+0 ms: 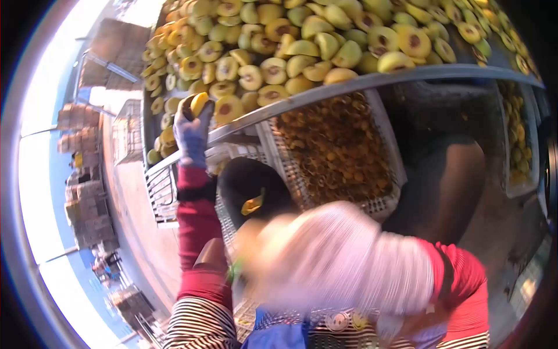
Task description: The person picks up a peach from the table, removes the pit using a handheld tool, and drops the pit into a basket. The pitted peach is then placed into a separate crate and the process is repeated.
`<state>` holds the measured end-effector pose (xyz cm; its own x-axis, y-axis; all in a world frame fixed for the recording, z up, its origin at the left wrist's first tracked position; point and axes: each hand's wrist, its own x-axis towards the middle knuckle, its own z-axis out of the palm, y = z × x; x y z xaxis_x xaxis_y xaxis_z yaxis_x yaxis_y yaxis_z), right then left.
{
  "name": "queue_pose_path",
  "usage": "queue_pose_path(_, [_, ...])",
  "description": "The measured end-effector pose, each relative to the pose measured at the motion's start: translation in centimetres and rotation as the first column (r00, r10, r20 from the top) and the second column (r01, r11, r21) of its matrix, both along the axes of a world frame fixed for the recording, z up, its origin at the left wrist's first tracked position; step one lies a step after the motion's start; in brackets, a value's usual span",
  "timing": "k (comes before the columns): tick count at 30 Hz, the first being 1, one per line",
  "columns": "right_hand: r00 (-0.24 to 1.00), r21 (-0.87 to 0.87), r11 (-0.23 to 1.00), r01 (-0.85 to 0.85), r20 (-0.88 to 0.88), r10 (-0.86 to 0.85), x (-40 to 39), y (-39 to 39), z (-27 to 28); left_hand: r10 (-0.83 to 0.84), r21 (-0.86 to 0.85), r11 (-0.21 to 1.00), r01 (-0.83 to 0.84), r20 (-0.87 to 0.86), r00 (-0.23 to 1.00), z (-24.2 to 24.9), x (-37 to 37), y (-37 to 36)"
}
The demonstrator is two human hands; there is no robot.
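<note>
My left hand [193, 128], in a glove with dark fingertips, is closed on a yellow fruit piece [199, 103] at the left part of the metal table's rim [325, 92]. Many halved yellow-green fruits [302, 47], some with brown pits or hollows, lie heaped on the table beyond it. My right hand [258, 250] is low in front of my body, heavily smeared by motion; its fingers cannot be made out. A small blurred green thing [233, 271] shows beside it.
Below the rim stands a crate [383, 136] full of small orange-brown pieces. Another crate [512, 189] with yellow pieces is at the right. My dark-clad knees flank the middle crate. Stacked crates [84, 212] line the far left.
</note>
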<state>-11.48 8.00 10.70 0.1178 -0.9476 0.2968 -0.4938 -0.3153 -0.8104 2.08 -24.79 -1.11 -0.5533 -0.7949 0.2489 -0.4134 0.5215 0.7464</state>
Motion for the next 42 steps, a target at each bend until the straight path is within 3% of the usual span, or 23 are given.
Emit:
queue_pose_path(1, [0.984,-0.111,0.993,0.032,-0.17,-0.051,-1.4,0.0,-2.5,-0.032,0.05,0.998,0.043,-0.191,0.981,1.8,-0.2,3.1])
queue_pose_path(2, [0.938,0.076,0.944,0.322,0.108,-0.329,-0.8,0.1,-4.7,0.022,0.202,0.979,0.024,-0.223,0.975,3.4,-0.2,6.2])
queue_pose_path(4, [0.737,0.538,0.815,0.215,0.458,-0.497,-0.1,0.5,-6.6,0.125,0.5,0.866,0.029,-0.272,0.954,5.3,-0.3,12.4])
queue_pose_path(5, [0.742,0.542,0.813,0.213,0.451,-0.495,0.9,0.8,-6.9,0.168,0.635,0.771,0.056,-0.287,0.943,5.5,-0.3,14.8])
queue_pose_path(7, [0.509,0.554,0.818,0.155,0.665,-0.547,3.4,1.3,-7.7,0.08,0.741,0.666,0.086,-0.186,0.979,4.3,0.7,17.5])
queue_pose_path(8, [0.637,0.494,0.838,0.232,0.574,-0.515,3.9,1.4,-8.2,0.01,0.638,0.745,0.194,-0.302,0.953,4.1,0.7,19.9])
queue_pose_path(9, [0.64,0.499,0.834,0.235,0.567,-0.519,4.5,1.7,-8.8,-0.073,0.512,0.808,0.292,-0.405,0.911,4.5,0.2,21.9])
queue_pose_path(10, [0.702,0.399,0.821,0.408,0.438,-0.562,4.9,2.0,-9.3,0.073,0.691,0.699,0.186,-0.327,0.942,4.9,0.0,22.6])
queue_pose_path(11, [0.734,0.262,0.793,0.55,0.301,-0.609,5.2,2.2,-9.4,-0.143,0.233,0.94,0.25,-0.395,0.907,2.9,0.2,23.5])
queue_pose_path(14, [0.736,0.308,0.804,0.509,0.33,-0.592,5.1,3.0,-8.9,-0.07,0.344,0.929,0.139,-0.205,0.976,1.9,0.9,24.5])
queue_pose_path(16, [0.706,0.349,0.807,0.477,0.396,-0.588,5.6,3.5,-9.4,0.195,0.771,0.584,0.255,-0.438,0.878,4.6,-0.4,26.1])
queue_pose_path(19, [0.638,0.323,0.808,0.493,0.497,-0.588,6.3,4.1,-10.3,0.184,0.666,0.712,0.223,-0.484,0.856,4.3,-0.6,27.5])
queue_pose_path(21, [0.66,0.298,0.816,0.496,0.481,-0.577,6.1,4.6,-9.5,0.242,0.691,0.69,0.213,-0.498,0.833,4.4,-0.9,28.2])
queue_pose_path(23, [0.687,0.215,0.791,0.572,0.402,-0.606,6.3,5.1,-10.0,0.065,0.426,0.893,0.143,-0.438,0.897,4.6,-1.3,28.3])
queue_pose_path(28, [0.726,-0.007,0.748,0.664,0.246,-0.642,6.3,6.5,-10.0,0.114,0.584,0.786,0.203,-0.46,0.881,4.9,-1.4,28.7])
queue_pose_path(29, [0.571,0.387,0.796,0.466,0.555,-0.605,5.8,6.9,-7.9,0.03,0.523,0.823,0.221,-0.428,0.903,5.1,-1.3,28.5])
queue_pose_path(30, [0.275,0.618,0.781,0.089,0.739,-0.616,5.6,7.2,-6.7,-0.053,0.46,0.854,0.243,-0.388,0.92,5.3,-1.3,28.3])
queue_pose_path(35, [0.211,0.571,0.806,-0.156,0.816,-0.538,5.1,8.1,-6.0,-0.184,0.414,0.847,0.333,-0.36,0.915,5.4,-1.4,28.0])
queue_pose_path(37, [-0.377,0.28,0.847,-0.453,0.8,-0.466,5.6,8.6,-7.0,-0.436,0.085,0.878,0.47,-0.259,0.862,5.2,-1.5,27.4])
queue_pose_path(38, [-0.483,0.079,0.836,-0.542,0.785,-0.388,5.8,9.0,-8.5,-0.412,0.258,0.838,0.482,-0.28,0.867,5.0,-1.5,27.3])
queue_pose_path(39, [-0.481,0.079,0.833,-0.547,0.785,-0.39,6.1,9.0,-9.2,-0.422,0.377,0.778,0.502,-0.278,0.863,5.0,-1.5,27.4])
queue_pose_path(41, [-0.835,-0.397,0.798,-0.453,0.503,-0.223,6.5,8.7,-10.0,-0.207,0.799,0.478,0.365,-0.302,0.931,5.4,-1.5,28.4])
queue_pose_path(42, [-0.835,-0.401,0.803,-0.44,0.512,-0.202,6.8,8.7,-10.1,-0.244,0.738,0.486,0.469,-0.401,0.883,4.3,-1.3,28.5])
